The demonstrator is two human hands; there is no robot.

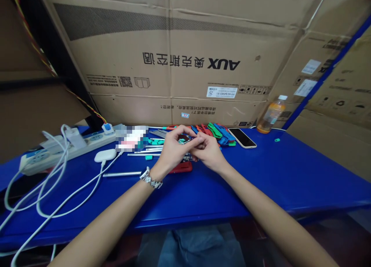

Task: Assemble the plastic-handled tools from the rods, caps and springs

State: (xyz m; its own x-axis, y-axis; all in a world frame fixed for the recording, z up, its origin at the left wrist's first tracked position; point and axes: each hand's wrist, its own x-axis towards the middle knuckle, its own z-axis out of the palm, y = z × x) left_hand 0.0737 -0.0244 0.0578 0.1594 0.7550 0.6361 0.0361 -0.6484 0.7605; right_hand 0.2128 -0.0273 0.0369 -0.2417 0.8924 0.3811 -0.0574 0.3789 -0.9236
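My left hand (176, 148), with a metal-banded watch (148, 178) at its wrist, meets my right hand (210, 152) above the middle of the blue table. Both hands have thumb and fingers pinched together, fingertips touching. Whatever they hold is small and hidden by the fingers. Beneath them lies a flat red plastic piece (183, 167), partly covered. Silver metal rods (145, 154) and teal caps (148, 157) lie beside my left hand. Behind my right hand is a heap of blue, red and green plastic pieces (214, 130). One separate rod (121, 174) lies nearer me.
A phone (242, 138) and an orange drink bottle (271, 116) stand or lie at the right. On the left are a power strip (95, 139), a white case (104, 155) and looping white cables (65, 199). A cardboard wall (116, 58) borders the table (278, 174).
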